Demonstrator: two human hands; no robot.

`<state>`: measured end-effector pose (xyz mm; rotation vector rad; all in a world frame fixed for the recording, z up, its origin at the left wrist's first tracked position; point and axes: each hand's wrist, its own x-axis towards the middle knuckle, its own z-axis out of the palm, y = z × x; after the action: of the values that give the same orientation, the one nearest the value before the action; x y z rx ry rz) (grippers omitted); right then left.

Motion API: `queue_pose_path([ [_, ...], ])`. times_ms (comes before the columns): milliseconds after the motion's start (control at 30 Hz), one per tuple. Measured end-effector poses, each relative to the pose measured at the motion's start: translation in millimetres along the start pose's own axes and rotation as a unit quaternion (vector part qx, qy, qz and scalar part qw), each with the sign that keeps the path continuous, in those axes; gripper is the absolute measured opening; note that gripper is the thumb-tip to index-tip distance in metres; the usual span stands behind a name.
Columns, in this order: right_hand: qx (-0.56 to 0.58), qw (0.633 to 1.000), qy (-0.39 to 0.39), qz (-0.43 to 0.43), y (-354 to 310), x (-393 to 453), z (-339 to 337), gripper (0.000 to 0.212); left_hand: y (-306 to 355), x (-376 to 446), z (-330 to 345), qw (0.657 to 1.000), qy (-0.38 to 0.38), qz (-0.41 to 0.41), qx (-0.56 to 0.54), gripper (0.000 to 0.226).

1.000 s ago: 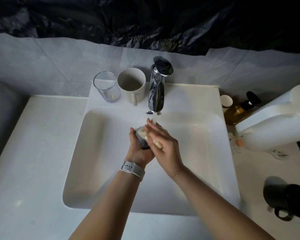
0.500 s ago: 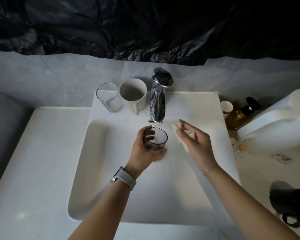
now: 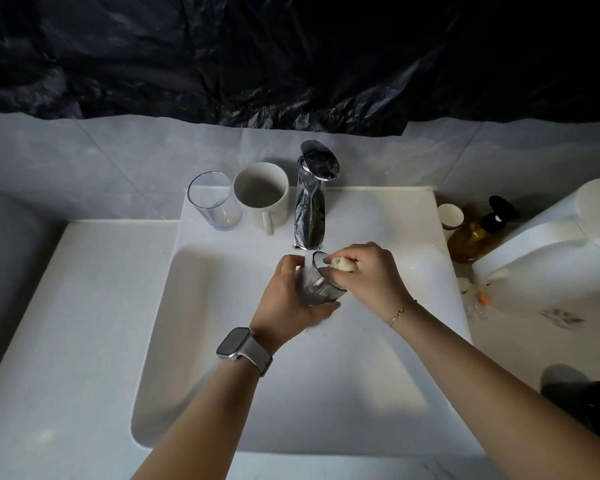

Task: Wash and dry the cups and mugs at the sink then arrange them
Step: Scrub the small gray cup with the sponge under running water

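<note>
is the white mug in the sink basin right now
No, the white mug stands on the ledge behind the basin, between the clear glass and the faucet.

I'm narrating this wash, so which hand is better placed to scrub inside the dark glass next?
Right. The right hand already pinches the sponge at the rim of the dark glass, while the left hand grips the glass under the faucet.

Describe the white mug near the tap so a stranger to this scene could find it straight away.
Start at the chrome tap at the back of the white sink. Immediately to its left on the ledge stands the white mug, upright, its handle facing the viewer. Unlike the clear glass tumbler on its far side, it is opaque.
</note>
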<state>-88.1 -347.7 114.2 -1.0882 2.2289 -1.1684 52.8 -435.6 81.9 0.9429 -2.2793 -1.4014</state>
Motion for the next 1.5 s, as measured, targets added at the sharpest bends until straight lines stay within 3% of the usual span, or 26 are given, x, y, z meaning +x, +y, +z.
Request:
queue_pose_path([
  [67,0.066,0.995,-0.034,0.074,7,-3,1,0.013,-1,1,-2,0.999,-0.005,0.036,0.032,0.060],
  [133,0.191,0.966,-0.080,0.151,11,-8,0,0.024,-1,3,-6,0.997,-0.024,0.065,0.046,0.050],
  [200,0.283,0.936,-0.092,0.188,15,-11,1,0.024,-3,3,-9,0.994,-0.049,0.079,0.056,0.066],
  [300,0.291,0.929,-0.062,0.221,16,-11,6,0.029,-6,6,-11,0.991,-0.042,0.096,0.079,0.075],
  [400,0.279,0.907,-0.134,0.286,13,-5,12,0.026,-8,8,-9,0.987,-0.002,0.130,0.091,0.065],
  [467,0.163,0.942,-0.160,0.247,10,-1,16,0.017,-12,8,-6,0.988,0.016,0.136,0.069,0.066],
  [600,0.000,0.984,-0.090,0.156,-4,0,24,0.013,-29,1,-6,0.995,0.021,0.094,-0.008,0.084],
  [667,-0.032,0.991,-0.049,0.120,-8,-4,29,0.017,-29,-10,-11,0.991,-0.022,0.000,-0.134,0.093],
  [700,-0.044,0.993,-0.029,0.102,-10,-7,31,0.017,-25,-15,-16,0.962,-0.041,-0.081,-0.256,0.094],
  [767,-0.053,0.996,-0.005,0.065,-12,-11,34,0.016,-26,-22,-25,0.843,-0.046,-0.208,-0.494,0.073],
  [800,-0.054,0.997,-0.005,0.049,-12,-13,35,0.010,-27,-23,-27,0.786,-0.052,-0.238,-0.569,0.061],
  [833,-0.061,0.998,-0.015,0.030,-13,-16,35,0.010,-26,-24,-29,0.757,-0.055,-0.256,-0.599,0.052],
  [900,-0.073,0.996,-0.045,-0.007,-14,-23,34,0.030,-20,-21,-25,0.751,-0.060,-0.292,-0.589,0.052],
  [1000,-0.078,0.993,-0.071,-0.048,-12,-30,30,0.044,-7,-16,-15,0.750,-0.055,-0.336,-0.567,0.057],
  [1100,-0.043,0.996,-0.026,-0.078,-9,-32,20,0.061,-4,-10,-6,0.727,-0.036,-0.360,-0.583,0.044],
  [1200,0.025,0.995,0.046,-0.088,-9,-42,3,0.051,-4,-6,3,0.711,-0.030,-0.379,-0.592,0.044],
  [1267,0.066,0.994,0.053,-0.075,-8,-47,-6,0.042,-2,-3,8,0.712,-0.039,-0.380,-0.589,0.043],
  [1400,0.076,0.994,-0.042,-0.067,-7,-47,-20,0.041,3,8,19,0.725,-0.050,-0.390,-0.565,0.039],
  [1500,-0.004,0.991,-0.109,-0.083,-8,-41,-22,0.035,6,15,27,0.741,-0.045,-0.387,-0.547,0.050],
])
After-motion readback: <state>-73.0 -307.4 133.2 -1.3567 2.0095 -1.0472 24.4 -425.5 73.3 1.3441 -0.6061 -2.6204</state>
